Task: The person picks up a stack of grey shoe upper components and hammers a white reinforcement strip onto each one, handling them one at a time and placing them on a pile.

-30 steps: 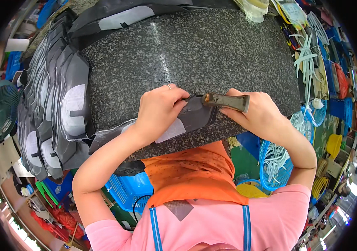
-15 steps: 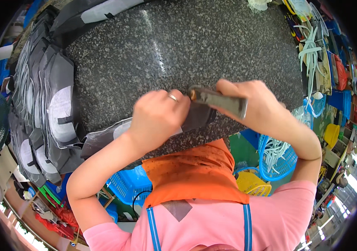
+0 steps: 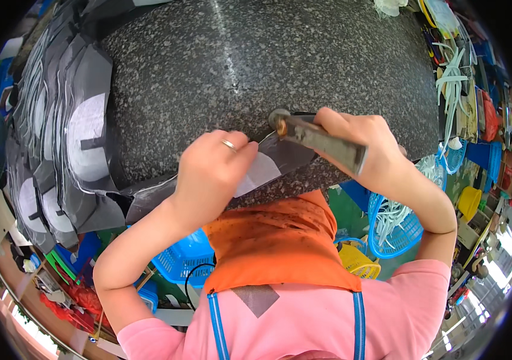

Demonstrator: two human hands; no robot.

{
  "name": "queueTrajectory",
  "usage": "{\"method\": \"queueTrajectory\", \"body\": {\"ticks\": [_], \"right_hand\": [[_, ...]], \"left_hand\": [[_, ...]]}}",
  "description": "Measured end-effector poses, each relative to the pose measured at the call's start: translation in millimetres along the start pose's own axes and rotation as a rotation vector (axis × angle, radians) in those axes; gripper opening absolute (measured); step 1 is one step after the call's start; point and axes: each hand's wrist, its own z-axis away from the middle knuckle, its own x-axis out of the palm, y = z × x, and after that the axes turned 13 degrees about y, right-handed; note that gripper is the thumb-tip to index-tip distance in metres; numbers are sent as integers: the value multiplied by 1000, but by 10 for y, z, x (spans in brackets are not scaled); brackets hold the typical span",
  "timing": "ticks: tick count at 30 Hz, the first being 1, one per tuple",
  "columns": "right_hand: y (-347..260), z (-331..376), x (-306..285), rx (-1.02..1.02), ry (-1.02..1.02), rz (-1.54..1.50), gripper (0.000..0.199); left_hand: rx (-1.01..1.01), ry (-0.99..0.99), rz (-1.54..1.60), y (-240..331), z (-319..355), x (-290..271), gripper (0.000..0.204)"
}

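My right hand (image 3: 373, 141) is closed around a hammer (image 3: 322, 141) with a worn metal body and a rounded end. That end is over the far edge of a dark grey sheet piece (image 3: 295, 156) lying along the near side of the stone slab. My left hand (image 3: 211, 168), with a ring on one finger, is closed with its fingertips pinching the same edge, just left of the hammer. A pale patch (image 3: 259, 174) shows on the piece beside my left hand. The palm hides part of the piece.
The speckled dark stone slab (image 3: 208, 78) spans the middle. Overlapping dark grey pieces with pale patches (image 3: 91, 141) are stacked along its left. Pale strips (image 3: 452, 78) hang at the right. Blue baskets (image 3: 397, 225) and a yellow basket (image 3: 358, 264) stand below the near edge.
My left hand has slid slightly left, baring more of the pale patch. The hammer has shifted a little to the right and nearer, and its rounded end now shows. The view has shifted slightly.
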Motion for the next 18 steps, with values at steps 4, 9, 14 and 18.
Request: {"method": "queueTrajectory", "body": {"ticks": [4,9,14,18], "right_hand": [[-121,-51,23,7,-120,44,18],[-183,-121,-50,29,-66,11,18],[-263,-64,36,-11,-166,-23,14],[-136,43,4,102,-9,-272,13]], "left_hand": [[165,49,-208,56,13,13,17],[50,122,-25,-83,85,27,18],[164,74,-275,20,146,-95,16],[-86,6,-325,-40,216,-436,20]]}}
